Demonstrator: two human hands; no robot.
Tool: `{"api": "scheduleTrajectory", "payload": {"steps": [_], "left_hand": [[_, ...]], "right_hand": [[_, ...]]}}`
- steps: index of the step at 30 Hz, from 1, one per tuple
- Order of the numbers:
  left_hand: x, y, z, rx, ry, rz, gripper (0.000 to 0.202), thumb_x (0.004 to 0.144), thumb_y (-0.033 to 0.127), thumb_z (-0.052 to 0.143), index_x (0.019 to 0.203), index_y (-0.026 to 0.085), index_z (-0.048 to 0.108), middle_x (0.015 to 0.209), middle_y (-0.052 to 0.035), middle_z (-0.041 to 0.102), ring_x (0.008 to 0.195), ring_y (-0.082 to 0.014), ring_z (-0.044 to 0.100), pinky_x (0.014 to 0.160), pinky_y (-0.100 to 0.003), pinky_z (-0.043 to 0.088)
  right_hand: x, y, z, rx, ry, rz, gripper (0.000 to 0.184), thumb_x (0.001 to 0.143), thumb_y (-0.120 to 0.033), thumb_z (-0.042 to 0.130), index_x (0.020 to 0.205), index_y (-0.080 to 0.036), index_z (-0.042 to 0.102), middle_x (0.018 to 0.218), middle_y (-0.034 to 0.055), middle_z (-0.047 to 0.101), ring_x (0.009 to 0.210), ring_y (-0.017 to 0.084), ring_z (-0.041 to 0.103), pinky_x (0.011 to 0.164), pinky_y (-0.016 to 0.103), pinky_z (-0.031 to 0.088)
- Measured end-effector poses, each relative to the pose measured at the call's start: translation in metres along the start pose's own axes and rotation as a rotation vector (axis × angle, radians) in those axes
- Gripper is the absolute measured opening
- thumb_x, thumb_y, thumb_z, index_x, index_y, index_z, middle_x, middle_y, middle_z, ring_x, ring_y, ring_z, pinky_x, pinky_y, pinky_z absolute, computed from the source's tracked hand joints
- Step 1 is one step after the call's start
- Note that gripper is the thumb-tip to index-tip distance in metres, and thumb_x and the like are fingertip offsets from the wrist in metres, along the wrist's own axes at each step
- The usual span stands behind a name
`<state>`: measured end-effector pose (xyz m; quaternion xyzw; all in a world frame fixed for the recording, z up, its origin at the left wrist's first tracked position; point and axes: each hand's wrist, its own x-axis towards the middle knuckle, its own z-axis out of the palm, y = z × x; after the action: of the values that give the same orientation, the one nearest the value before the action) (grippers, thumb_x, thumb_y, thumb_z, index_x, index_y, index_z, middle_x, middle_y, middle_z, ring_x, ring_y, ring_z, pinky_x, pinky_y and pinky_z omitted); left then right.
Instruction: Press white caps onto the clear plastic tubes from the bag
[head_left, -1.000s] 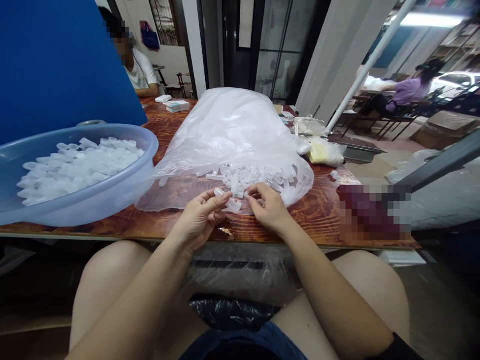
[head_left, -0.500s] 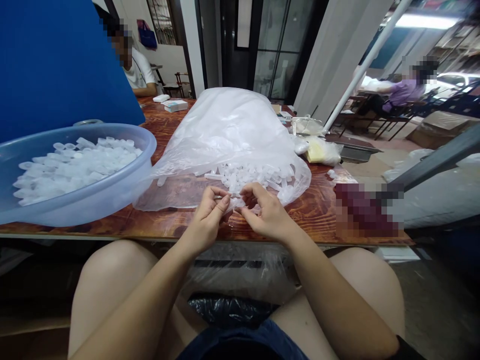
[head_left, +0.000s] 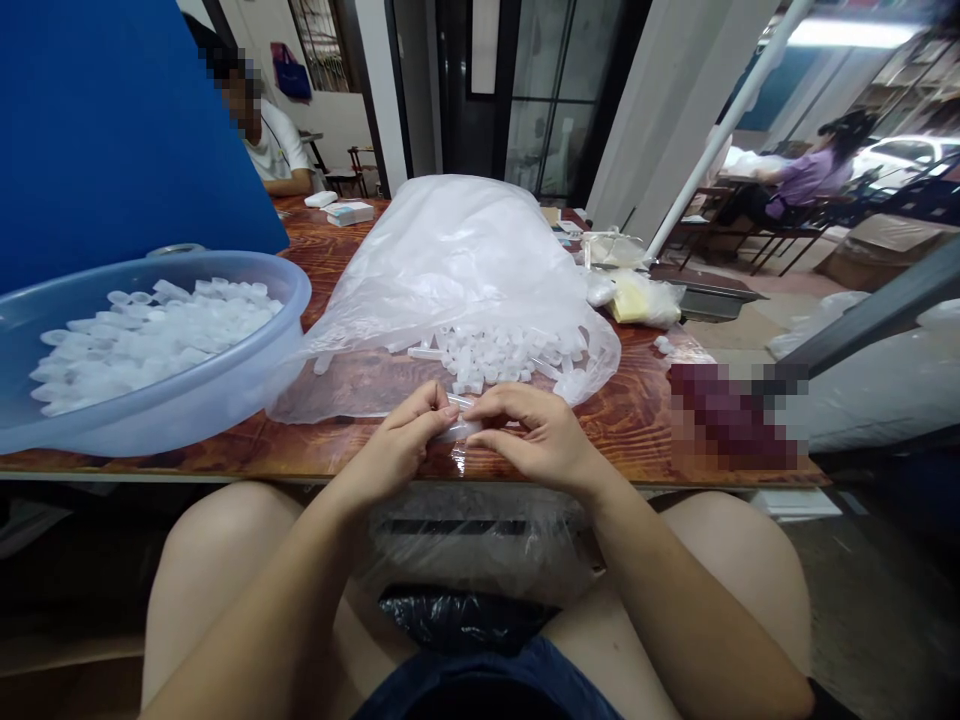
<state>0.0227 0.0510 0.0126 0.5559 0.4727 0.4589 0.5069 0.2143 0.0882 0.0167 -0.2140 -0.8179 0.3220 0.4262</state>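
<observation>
My left hand (head_left: 401,443) and my right hand (head_left: 536,440) meet at the near edge of the wooden table (head_left: 330,250), fingers pinched together on a small clear plastic tube (head_left: 459,432) held between them. Just beyond my fingers lies a big clear plastic bag (head_left: 457,260), its open mouth spilling a heap of small clear plastic pieces (head_left: 502,355). To the left, a pale blue plastic basin (head_left: 247,385) sits over the table edge, filled with similar white pieces.
A blue panel (head_left: 112,130) stands behind the basin. A person in a white shirt (head_left: 277,150) sits at the far left end; another in purple (head_left: 810,180) sits far right. Small bags (head_left: 645,300) lie at the right. A plastic-lined bag (head_left: 480,550) hangs between my knees.
Both hands drew back from the heap in the bag's mouth toward the table's near edge, and now pinch a clear tube together between them.
</observation>
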Motion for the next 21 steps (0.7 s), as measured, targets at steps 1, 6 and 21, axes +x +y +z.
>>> {"api": "scheduleTrajectory", "payload": {"steps": [1,6,21], "left_hand": [[-0.001,0.001,0.000,0.028,-0.002,0.020,0.023,0.087,0.034,0.057,0.073,0.020,0.046,0.067,0.0025,0.037,0.061,-0.0117,0.032,0.054,-0.023,0.027],[-0.003,0.007,0.004,0.044,-0.025,0.021,0.023,0.089,0.034,0.053,0.074,0.020,0.043,0.066,0.0031,0.036,0.061,-0.0118,0.032,0.055,-0.024,0.028],[-0.006,0.006,0.007,0.147,0.046,0.077,0.021,0.091,0.033,0.048,0.075,0.021,0.041,0.061,0.0046,0.039,0.056,-0.0120,0.034,0.056,-0.026,0.028]], "right_hand": [[-0.001,0.000,0.001,0.016,-0.009,0.068,0.014,0.085,-0.026,0.064,0.097,-0.019,0.068,0.084,0.0041,0.069,0.077,0.016,0.065,0.073,0.031,0.053],[-0.005,0.000,0.006,0.169,-0.006,0.376,0.052,0.092,-0.039,0.055,0.138,-0.022,0.037,0.072,-0.0023,0.061,0.057,0.012,0.056,0.055,0.025,0.048],[-0.011,-0.007,0.012,0.036,0.038,0.228,0.013,0.087,-0.027,0.061,0.098,-0.020,0.061,0.090,0.0038,0.062,0.080,0.015,0.057,0.068,0.028,0.047]]}}
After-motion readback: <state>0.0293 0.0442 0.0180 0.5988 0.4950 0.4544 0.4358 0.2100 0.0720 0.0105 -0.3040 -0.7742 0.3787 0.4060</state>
